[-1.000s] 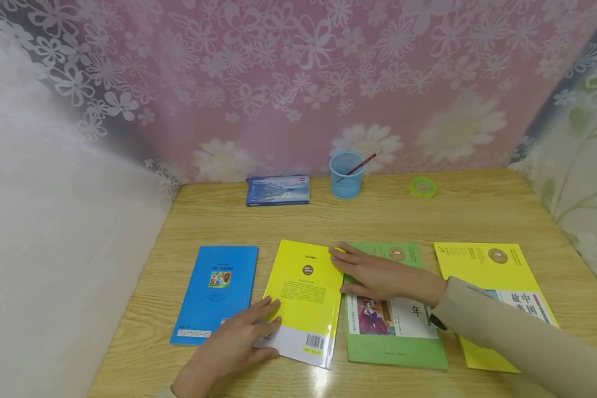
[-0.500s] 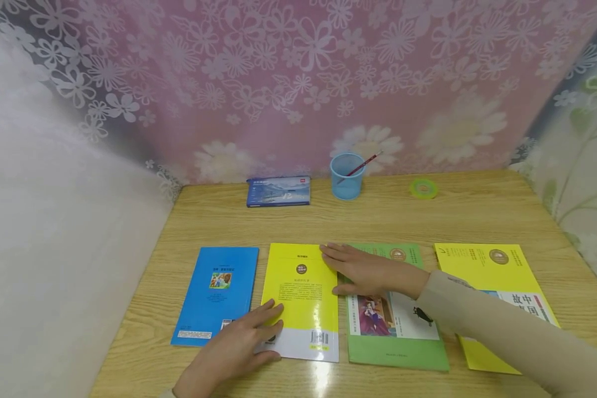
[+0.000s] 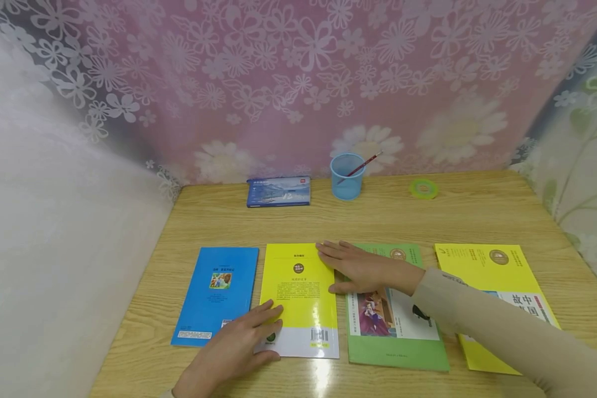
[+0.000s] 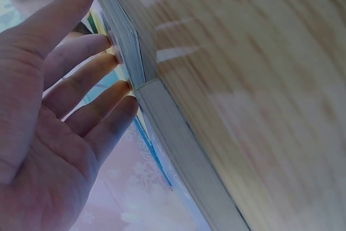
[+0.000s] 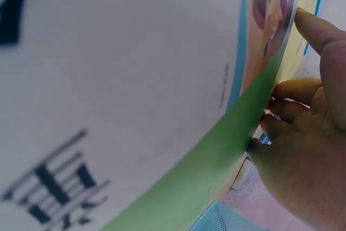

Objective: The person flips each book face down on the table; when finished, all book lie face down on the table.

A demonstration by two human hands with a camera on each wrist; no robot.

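A yellow book [image 3: 298, 298] with a white lower band lies back cover up in the middle of the row. My left hand [image 3: 241, 342] rests on its lower left edge, fingers extended, the wrist low beside a blue book [image 3: 224, 293]. On the upper right edge of the yellow book lie the fingertips of my right hand [image 3: 360, 269]. That hand crosses over a green book [image 3: 398, 354] and hides part of its cover. In the left wrist view the fingers of the left hand [image 4: 81, 101] meet the page edges of books. The right hand [image 5: 303, 117] shows straight fingers beside the green cover.
Another yellow book [image 3: 482, 265] lies at the right, partly under the right sleeve [image 3: 497, 320]. Along the back stand a blue flat box [image 3: 278, 192], a blue mesh cup [image 3: 346, 185] with a red pencil [image 3: 360, 164], and a green tape roll [image 3: 423, 188]. Patterned curtain [image 3: 298, 83] borders the wooden table.
The middle yellow book has turned from tilted to nearly straight and its top has shifted left. My right hand has moved left with it; the left hand has stayed almost still.
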